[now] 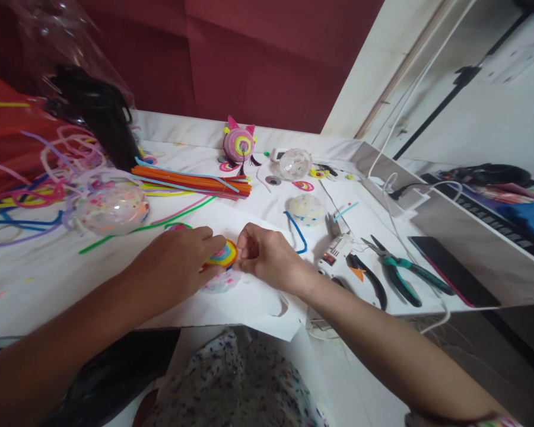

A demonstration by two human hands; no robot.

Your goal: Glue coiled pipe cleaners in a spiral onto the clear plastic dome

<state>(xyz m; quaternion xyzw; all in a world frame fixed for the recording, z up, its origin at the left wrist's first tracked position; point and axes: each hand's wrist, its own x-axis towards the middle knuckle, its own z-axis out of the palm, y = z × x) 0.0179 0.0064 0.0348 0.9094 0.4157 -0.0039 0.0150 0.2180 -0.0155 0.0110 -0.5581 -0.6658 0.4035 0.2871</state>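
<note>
While left fingers [211, 255] pinch it, right fingers closed at its edge, round disc [223, 254] shows fuzzy coloured rings.

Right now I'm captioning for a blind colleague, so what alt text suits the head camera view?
A person's left hand holds a multicoloured coiled disc while the right hand works at its edge, above a white table. Beyond are a bundle of orange pipe cleaners and a pink ornament with pointed ears; to the right, a glue gun and green-handled pliers.

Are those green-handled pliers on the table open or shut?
Open: the pliers lie with their handles spread apart and their tips parted.
</note>
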